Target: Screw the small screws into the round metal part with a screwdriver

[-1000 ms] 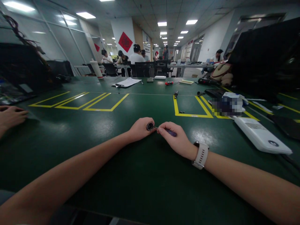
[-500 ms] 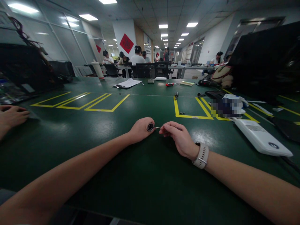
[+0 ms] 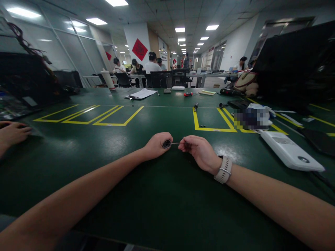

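Observation:
My left hand [image 3: 156, 146] is closed round a small dark cylinder [image 3: 166, 144] with a shiny metal rim, its round open end turned towards me. Opposite it, my right hand [image 3: 197, 150] pinches a thin metal shaft [image 3: 176, 143] that reaches across to the cylinder's rim side. The shaft's other end is hidden in my right fingers, so its kind does not show. Whether its tip touches the cylinder I cannot tell. Both hands are low over the green table [image 3: 146, 195].
Another person's hand [image 3: 13, 134] rests at the left. Yellow tape marks [image 3: 216, 130] lie ahead, with a small dark metal part [image 3: 195, 106] at one corner. A white power bank [image 3: 291, 150] is on the right. Farther back are a red screwdriver [image 3: 188, 94], papers [image 3: 142, 93] and a cup [image 3: 108, 80].
The cylinder has tilted slightly in my left hand and more of the shaft shows. My right fingers have turned a little. The whole view has shifted slightly.

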`<action>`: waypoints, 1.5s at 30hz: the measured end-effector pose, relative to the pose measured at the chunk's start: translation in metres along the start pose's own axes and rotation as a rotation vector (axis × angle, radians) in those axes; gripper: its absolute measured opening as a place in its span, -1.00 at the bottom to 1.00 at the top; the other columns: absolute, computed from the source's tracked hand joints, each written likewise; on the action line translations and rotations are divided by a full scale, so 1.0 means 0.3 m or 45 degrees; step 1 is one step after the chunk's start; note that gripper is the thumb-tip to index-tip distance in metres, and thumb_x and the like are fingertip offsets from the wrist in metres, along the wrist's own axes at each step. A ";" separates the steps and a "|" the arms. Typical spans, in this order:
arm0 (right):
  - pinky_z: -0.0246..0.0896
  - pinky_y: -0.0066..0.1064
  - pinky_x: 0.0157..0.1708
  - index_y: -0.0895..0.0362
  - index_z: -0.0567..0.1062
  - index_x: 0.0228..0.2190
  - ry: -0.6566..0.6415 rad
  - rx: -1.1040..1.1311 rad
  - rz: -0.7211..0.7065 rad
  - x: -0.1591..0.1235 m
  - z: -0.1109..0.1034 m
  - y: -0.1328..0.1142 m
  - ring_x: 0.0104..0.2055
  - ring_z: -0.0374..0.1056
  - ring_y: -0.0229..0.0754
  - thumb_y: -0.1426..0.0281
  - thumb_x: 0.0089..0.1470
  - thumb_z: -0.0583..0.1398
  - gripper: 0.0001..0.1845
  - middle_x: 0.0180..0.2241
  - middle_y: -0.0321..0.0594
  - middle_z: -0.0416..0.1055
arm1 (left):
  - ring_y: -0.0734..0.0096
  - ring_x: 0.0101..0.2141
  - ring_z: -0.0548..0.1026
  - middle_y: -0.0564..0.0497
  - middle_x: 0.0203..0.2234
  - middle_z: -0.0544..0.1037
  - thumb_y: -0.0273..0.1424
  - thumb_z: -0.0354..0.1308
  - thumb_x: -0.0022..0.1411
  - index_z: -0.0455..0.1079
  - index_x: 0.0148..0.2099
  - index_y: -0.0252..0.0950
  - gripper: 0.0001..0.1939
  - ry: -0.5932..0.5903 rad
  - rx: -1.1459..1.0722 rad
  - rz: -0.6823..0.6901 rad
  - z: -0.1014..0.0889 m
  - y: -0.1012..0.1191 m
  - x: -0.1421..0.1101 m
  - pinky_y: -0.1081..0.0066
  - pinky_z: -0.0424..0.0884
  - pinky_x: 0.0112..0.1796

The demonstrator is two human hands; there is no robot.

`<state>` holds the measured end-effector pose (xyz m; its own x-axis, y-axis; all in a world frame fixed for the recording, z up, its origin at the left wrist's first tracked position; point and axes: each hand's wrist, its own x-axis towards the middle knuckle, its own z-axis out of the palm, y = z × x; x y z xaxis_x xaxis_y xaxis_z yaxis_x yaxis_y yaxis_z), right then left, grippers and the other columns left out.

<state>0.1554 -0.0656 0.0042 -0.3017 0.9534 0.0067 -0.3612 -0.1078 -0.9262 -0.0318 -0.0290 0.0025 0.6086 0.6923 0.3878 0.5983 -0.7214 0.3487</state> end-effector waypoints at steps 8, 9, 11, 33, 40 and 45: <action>0.11 -0.38 -0.42 0.18 0.48 -0.62 0.020 -0.056 -0.087 0.004 -0.010 0.021 -0.50 0.28 -0.25 0.36 -0.11 0.18 -0.82 -0.61 -0.26 0.40 | 0.46 -0.49 0.33 0.07 -0.53 0.36 -0.59 0.03 0.01 0.27 -0.45 -0.30 -0.90 -0.062 0.169 -0.011 0.008 0.006 0.009 0.46 0.23 -0.43; 0.11 -0.38 -0.42 0.17 0.48 -0.63 0.025 -0.068 -0.105 0.004 -0.012 0.024 -0.51 0.27 -0.25 0.36 -0.10 0.18 -0.82 -0.62 -0.26 0.39 | 0.46 -0.49 0.33 0.07 -0.53 0.36 -0.59 0.04 0.01 0.27 -0.45 -0.30 -0.90 -0.072 0.190 -0.017 0.008 0.007 0.009 0.45 0.24 -0.43; 0.10 -0.38 -0.44 0.17 0.47 -0.65 0.044 -0.087 -0.144 0.003 -0.016 0.027 -0.52 0.26 -0.26 0.38 -0.10 0.17 -0.81 -0.64 -0.28 0.37 | 0.45 -0.48 0.34 0.06 -0.53 0.37 -0.58 0.05 0.01 0.28 -0.45 -0.30 -0.91 -0.084 0.217 -0.031 0.009 0.008 0.010 0.44 0.24 -0.42; 0.16 -0.34 -0.27 0.11 0.49 -0.51 -0.029 -0.490 -0.451 -0.029 0.002 0.009 -0.35 0.32 -0.22 0.35 0.07 0.11 -0.79 -0.48 -0.29 0.43 | 0.42 -0.46 0.37 0.04 -0.51 0.40 -0.53 0.04 0.05 0.27 -0.41 -0.30 -0.95 -0.035 0.258 -0.138 0.012 0.002 0.011 0.44 0.25 -0.43; 0.15 -0.33 -0.28 0.14 0.50 -0.56 -0.035 -0.463 -0.313 -0.024 0.002 0.005 -0.38 0.31 -0.22 0.35 0.03 0.14 -0.79 -0.51 -0.28 0.42 | 0.40 -0.45 0.36 0.03 -0.50 0.38 -0.56 0.04 0.03 0.29 -0.41 -0.30 -0.92 -0.093 0.312 -0.002 0.015 0.003 0.010 0.42 0.25 -0.40; 0.15 -0.35 -0.37 0.18 0.48 -0.57 0.011 -0.222 -0.169 0.006 -0.017 0.017 -0.46 0.30 -0.24 0.33 -0.01 0.13 -0.78 -0.56 -0.25 0.41 | 0.42 -0.47 0.33 0.04 -0.52 0.36 -0.59 0.01 0.03 0.30 -0.43 -0.31 -0.89 -0.096 0.348 0.047 0.010 0.006 0.011 0.42 0.24 -0.40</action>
<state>0.1575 -0.0631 -0.0023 -0.2542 0.9583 0.1304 -0.2388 0.0685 -0.9686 -0.0270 -0.0279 0.0019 0.6636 0.6726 0.3276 0.6871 -0.7211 0.0889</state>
